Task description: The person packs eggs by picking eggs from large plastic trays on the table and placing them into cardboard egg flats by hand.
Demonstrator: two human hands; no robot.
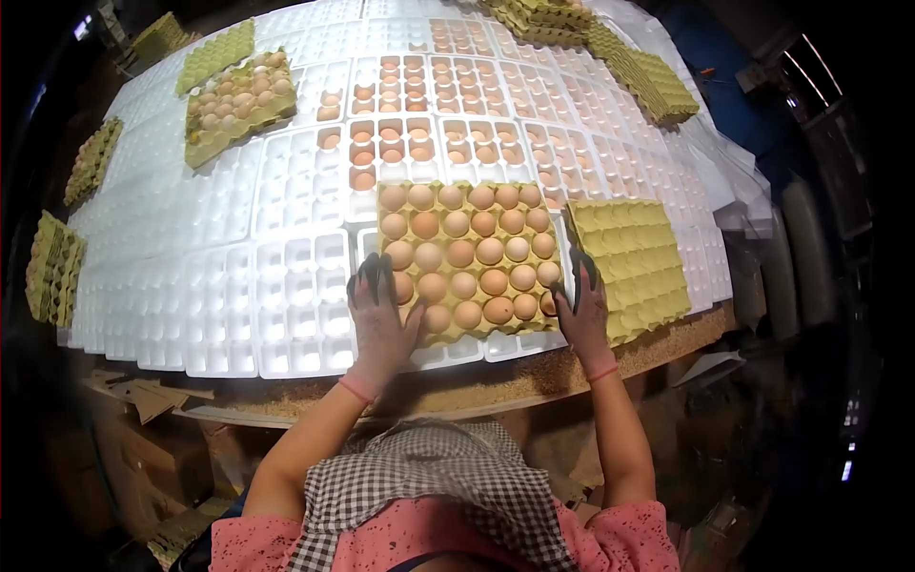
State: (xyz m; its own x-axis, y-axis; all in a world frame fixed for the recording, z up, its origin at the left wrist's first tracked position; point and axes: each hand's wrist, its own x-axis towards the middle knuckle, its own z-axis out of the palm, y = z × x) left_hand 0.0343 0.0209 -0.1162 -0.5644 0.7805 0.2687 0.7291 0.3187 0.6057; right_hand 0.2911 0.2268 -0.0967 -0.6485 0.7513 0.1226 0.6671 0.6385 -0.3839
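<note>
A yellow pulp tray full of brown eggs lies over the white foam trays, in front of my body. My left hand, in a thin glove with dark fingertips, holds its left edge, with the thumb near the front corner. On the opposite edge is my right hand, gloved the same way, with its thumb by the front right corner egg. An empty yellow tray sits just right of my right hand. Behind the egg tray, several white foam compartments contain brown eggs.
White foam trays cover the table to its front edge. Another yellow tray with eggs rests at the back left. Stacked yellow trays stand at the back right, and more at the far left.
</note>
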